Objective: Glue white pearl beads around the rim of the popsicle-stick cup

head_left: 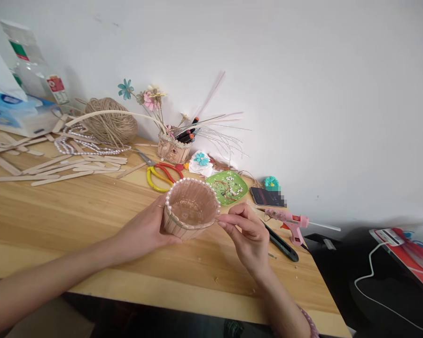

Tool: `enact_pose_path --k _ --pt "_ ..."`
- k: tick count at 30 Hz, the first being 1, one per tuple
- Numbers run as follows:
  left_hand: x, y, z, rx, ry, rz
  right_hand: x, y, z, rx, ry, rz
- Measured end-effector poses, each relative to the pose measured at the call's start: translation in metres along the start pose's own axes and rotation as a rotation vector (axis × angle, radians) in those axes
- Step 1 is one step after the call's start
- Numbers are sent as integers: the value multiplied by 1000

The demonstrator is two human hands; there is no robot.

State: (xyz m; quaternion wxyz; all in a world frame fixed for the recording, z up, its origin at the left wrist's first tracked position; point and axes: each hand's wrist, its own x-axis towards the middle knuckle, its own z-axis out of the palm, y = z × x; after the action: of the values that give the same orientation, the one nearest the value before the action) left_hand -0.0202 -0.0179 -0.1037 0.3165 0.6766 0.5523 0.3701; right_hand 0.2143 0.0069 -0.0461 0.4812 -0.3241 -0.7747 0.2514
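A small round cup [191,206] made of upright wooden sticks, with a row of white pearl beads round its rim, sits tilted toward me on the wooden table [74,211]. My left hand [146,230] wraps round its left side and grips it. My right hand [245,232] is at the cup's right rim, its fingers pinched together against the bead row; what they pinch is too small to make out.
Behind the cup lie yellow-and-red scissors [160,176], a green beaded plate [227,187], a phone [267,196], a pink glue gun [289,220] and a black tool [280,244]. Farther left are loose wooden sticks [56,169], a pearl string [81,143], twine ball [110,121] and tissue packs [10,110].
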Motion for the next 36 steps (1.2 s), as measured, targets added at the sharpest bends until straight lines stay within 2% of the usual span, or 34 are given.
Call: enact_pose_path --k 7,26,29,36 --pt "0 3 -2 40 -30 -17 0 1 2 -50 -4 -116" --pt "1 4 -3 61 -56 -23 -3 5 1 -124 -28 -191" --pt "1 2 -3 68 -57 -32 -2 3 -1 -103 19 -194" --pt "-1 -1 -3 83 -39 -46 1 1 -11 -130 270 -125"
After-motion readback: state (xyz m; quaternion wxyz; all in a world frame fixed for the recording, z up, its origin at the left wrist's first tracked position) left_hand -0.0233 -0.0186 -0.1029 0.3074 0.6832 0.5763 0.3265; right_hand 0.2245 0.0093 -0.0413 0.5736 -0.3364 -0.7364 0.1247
